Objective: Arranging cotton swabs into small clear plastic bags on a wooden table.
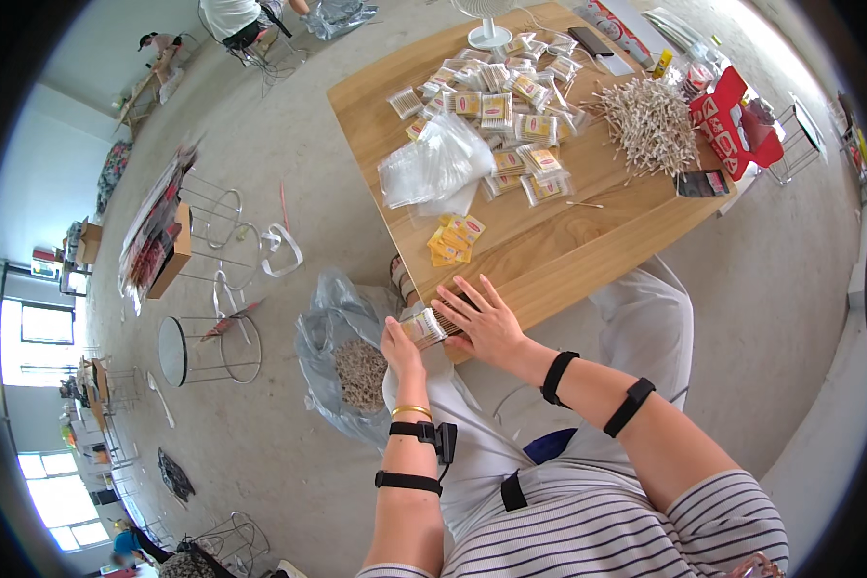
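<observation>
My left hand [403, 353] is closed around a small clear bag of cotton swabs [421, 328] with a yellow and white label, just off the table's near left corner. Beside it, my right hand [491, 326] has its fingers spread flat over the bag's far end and a dark item at the table edge, which the fingers mostly hide. Just beyond the hands, several yellow label cards [456, 238] lie on the wooden table [539, 250]. Farther off are a stack of empty clear bags [433, 164] and a heap of filled swab packets [511, 106].
Loose cotton swabs [648, 125] are piled at the table's right, near a red box [737, 125]. A white fan [489, 34] and a phone [590, 40] are at the back. Left of my legs, a grey plastic bag [323, 332] holds a brownish mass. Stools [172, 351] stand farther left.
</observation>
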Motion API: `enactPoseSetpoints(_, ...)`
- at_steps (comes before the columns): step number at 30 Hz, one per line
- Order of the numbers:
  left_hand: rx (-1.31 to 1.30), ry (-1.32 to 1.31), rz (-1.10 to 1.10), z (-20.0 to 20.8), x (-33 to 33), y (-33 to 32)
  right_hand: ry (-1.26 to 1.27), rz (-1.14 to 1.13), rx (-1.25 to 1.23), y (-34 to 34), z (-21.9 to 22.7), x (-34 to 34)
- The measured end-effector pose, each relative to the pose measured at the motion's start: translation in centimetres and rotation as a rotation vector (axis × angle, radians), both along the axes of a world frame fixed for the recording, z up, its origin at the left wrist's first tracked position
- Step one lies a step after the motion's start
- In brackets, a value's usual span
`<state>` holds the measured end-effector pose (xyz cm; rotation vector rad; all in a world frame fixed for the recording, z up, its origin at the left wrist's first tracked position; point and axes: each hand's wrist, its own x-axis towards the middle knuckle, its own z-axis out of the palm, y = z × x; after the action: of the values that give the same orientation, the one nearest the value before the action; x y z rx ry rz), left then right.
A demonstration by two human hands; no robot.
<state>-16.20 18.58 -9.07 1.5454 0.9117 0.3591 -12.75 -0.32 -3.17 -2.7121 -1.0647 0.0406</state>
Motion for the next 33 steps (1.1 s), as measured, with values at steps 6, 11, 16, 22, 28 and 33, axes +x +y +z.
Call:
enactPoseSetpoints(6, 0.485, 0.073, -0.076, 2.3, -0.3, 0.3, 0.073, 0.009, 0.040, 1.6, 0.7, -0.5)
enactPoseSetpoints(11, -0.117, 0.093, -0.211, 3.9, -0.4, 2.3, 0.078, -0.092, 0.018, -0.8, 0.7, 0.3)
enactPoseSetpoints(16, 0.316, -0.089, -0.254, 1.2, -0.2, 3.1, -0.012, 0.002, -0.141, 0.9, 0.7, -0.1)
enactPoseSetpoints(22, 0.269, -0.079, -0.193, -0.6, 0.0, 2.7, 0.042, -0.034, -0.134, 3.4, 1.6, -1.3)
enactPoseSetpoints(28, -0.201, 0.002, -0.091, 1.1, -1.1, 3.3, 0.032, 0.006, 0.018, 1.8, 1.3, -0.6)
enactPoseSetpoints(33, -0.664, -0.074, 0.099, 2.2, -2.9, 2.1, 0.024, -0.014, 0.043, 1.9, 1.7, -0.8)
